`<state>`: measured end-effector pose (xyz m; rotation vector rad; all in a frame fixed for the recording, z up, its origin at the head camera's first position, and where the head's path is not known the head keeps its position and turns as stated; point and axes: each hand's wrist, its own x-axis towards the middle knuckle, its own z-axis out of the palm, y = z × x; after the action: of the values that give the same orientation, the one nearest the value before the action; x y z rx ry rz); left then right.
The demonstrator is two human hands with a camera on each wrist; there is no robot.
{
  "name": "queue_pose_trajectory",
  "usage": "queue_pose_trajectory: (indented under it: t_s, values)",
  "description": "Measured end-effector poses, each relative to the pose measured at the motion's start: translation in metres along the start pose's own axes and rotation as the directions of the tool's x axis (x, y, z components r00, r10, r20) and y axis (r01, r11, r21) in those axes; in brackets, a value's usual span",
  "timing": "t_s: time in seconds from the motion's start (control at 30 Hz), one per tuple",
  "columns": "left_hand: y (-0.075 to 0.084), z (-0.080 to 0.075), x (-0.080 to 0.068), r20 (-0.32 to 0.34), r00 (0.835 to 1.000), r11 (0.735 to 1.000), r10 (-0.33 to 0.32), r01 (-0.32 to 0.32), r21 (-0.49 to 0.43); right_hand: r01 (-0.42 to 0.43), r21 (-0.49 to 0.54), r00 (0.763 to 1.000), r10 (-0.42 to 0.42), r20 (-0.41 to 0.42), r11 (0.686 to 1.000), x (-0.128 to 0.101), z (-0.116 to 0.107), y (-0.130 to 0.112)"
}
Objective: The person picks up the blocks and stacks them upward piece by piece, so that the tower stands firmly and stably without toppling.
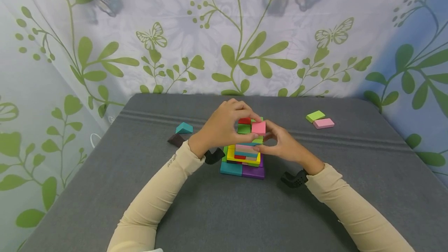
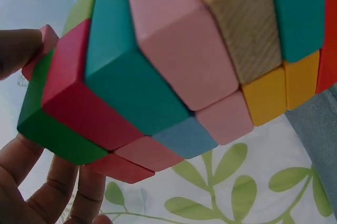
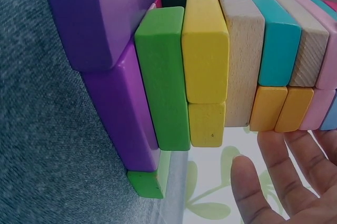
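A tower of coloured wooden blocks [image 1: 246,150] stands on the grey table, its teal and purple blocks lowest. At its upper right, my left hand [image 1: 229,121] pinches a pink block [image 1: 258,128] between thumb and index finger. The same tower's dark green top block [image 2: 37,121] and dark pink block [image 2: 68,77] show large in the left wrist view. From the right side, my right hand [image 1: 285,143] reaches around the upper tower, thumb in front and fingers behind. In the right wrist view, its fairly straight fingers [image 3: 279,155] touch the orange blocks [image 3: 268,109].
Left of the tower lie a teal block [image 1: 184,128] and a dark brown block [image 1: 176,140], close to my left forearm. A lime green block [image 1: 315,116] and a light pink block [image 1: 323,123] lie together at the right. Behind the table [image 1: 224,213] hangs a leaf-patterned curtain [image 1: 196,49].
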<state>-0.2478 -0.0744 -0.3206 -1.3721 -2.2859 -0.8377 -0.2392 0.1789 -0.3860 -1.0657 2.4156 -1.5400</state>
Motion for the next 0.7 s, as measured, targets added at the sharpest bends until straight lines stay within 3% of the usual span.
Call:
queue_pose_trajectory:
  t_s: [0.23,0.43,0.57,0.7]
  values:
    - [-0.002,0.004,-0.001,0.012,1.0,0.999,-0.005,0.005,0.052,0.006,0.003,1.0,-0.006,0.01,1.0,-0.001,0.0,0.0]
    - [-0.004,-0.003,-0.003,0.04,0.999,0.999,-0.018,0.017,0.031,0.014,0.005,1.0,-0.014,0.008,1.0,0.001,0.0,0.001]
    - [-0.009,-0.018,-0.007,0.141,0.983,0.991,-0.118,0.127,-0.051,0.012,0.003,1.0,-0.012,-0.001,1.0,0.001,0.001,0.001]
    - [-0.017,-0.03,-0.011,0.253,0.94,0.957,-0.228,0.264,-0.12,-0.004,0.001,1.0,0.004,-0.012,1.0,0.0,0.0,0.0]
